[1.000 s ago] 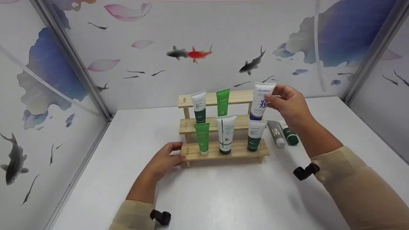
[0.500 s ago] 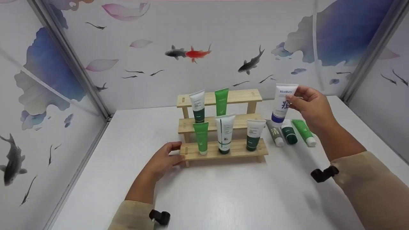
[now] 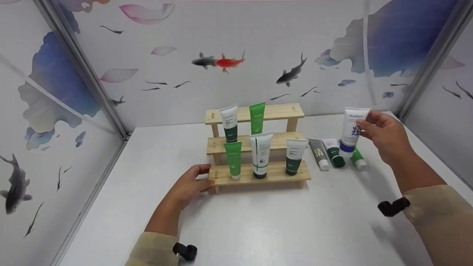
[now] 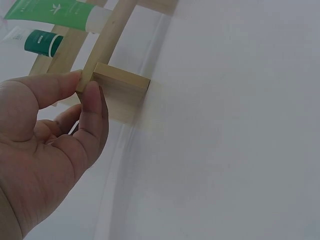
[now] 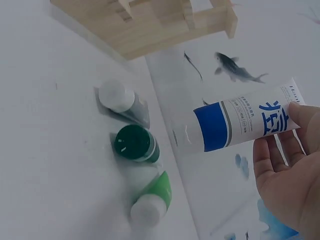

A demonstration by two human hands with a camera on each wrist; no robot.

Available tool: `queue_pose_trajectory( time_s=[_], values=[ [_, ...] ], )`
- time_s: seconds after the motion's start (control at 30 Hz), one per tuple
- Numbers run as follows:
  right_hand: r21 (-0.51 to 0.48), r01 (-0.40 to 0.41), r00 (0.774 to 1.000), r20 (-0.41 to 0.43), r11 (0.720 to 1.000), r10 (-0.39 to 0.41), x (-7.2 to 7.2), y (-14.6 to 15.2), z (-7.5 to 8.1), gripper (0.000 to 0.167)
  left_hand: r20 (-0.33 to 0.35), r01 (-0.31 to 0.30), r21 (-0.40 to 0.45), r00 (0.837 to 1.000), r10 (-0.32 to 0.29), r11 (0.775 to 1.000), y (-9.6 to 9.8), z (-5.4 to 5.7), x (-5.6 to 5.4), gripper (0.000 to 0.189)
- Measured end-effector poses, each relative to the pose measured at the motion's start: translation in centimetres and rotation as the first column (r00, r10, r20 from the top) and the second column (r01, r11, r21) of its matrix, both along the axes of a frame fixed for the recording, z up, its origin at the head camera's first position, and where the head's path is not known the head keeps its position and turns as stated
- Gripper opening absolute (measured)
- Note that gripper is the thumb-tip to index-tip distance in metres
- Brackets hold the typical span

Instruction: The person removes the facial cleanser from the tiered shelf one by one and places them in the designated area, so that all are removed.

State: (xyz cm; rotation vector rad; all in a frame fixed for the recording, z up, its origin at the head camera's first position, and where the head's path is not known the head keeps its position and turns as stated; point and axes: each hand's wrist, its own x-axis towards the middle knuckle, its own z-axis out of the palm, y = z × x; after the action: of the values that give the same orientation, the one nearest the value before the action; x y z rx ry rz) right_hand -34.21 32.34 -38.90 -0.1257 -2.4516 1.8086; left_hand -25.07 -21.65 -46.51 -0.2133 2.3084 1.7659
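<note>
My right hand (image 3: 388, 138) pinches a white and blue squeeze tube (image 3: 353, 129) near its crimped end, cap down, above the table. In the right wrist view the tube (image 5: 245, 120) hangs apart from the tubes lying below. My left hand (image 3: 189, 186) pinches the left end of the lowest step of a three-tier wooden rack (image 3: 273, 177) between thumb and fingers. On that step stand a green tube (image 3: 233, 159), a tall white tube (image 3: 261, 155) and a white and dark green tube (image 3: 295, 157). The middle step carries another white and dark green tube (image 3: 230, 123) and a green tube (image 3: 257, 118).
Right of the rack, a grey tube (image 3: 318, 154), a white and dark green tube (image 3: 334, 153) and a green tube (image 3: 358, 159) lie side by side on the white table (image 3: 251, 225). Printed wall panels (image 3: 258, 33) enclose the table at the back and sides.
My right hand has carried the white and blue tube from in front of the rack's right side rightward, then lower, over the lying green tube. The left hand has stayed at the rack.
</note>
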Motion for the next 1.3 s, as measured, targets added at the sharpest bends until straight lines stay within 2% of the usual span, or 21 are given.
queue_pose_trajectory(
  time_s=[0.2,0.4,0.6,0.97,1.3],
  values=[
    [-0.006,0.055,0.997,0.045,0.998,-0.055,-0.2,2.8,-0.8,0.075,-0.005,0.009,0.002,1.000,-0.009,1.000,0.0,0.0,0.0,0.060],
    [-0.025,0.150,0.979,0.144,0.988,-0.145,-0.8,4.9,-1.1,0.080,-0.004,0.006,0.008,1.000,-0.006,1.000,-0.1,0.0,0.0,0.061],
    [-0.073,0.176,0.972,0.169,0.982,-0.162,-1.4,6.5,-1.7,0.080,0.001,0.007,0.008,1.000,-0.007,1.000,-0.1,0.0,-0.1,0.061],
    [0.048,0.158,0.956,0.244,0.986,-0.165,-2.5,7.7,-4.4,0.084,0.009,0.009,0.006,1.000,-0.010,1.000,-0.1,-0.1,-0.2,0.059],
    [0.079,0.220,0.922,0.308,0.972,-0.234,-4.0,7.5,-5.7,0.086,-0.012,0.020,0.016,1.000,-0.019,1.000,0.0,-0.1,-0.1,0.062]
  ],
)
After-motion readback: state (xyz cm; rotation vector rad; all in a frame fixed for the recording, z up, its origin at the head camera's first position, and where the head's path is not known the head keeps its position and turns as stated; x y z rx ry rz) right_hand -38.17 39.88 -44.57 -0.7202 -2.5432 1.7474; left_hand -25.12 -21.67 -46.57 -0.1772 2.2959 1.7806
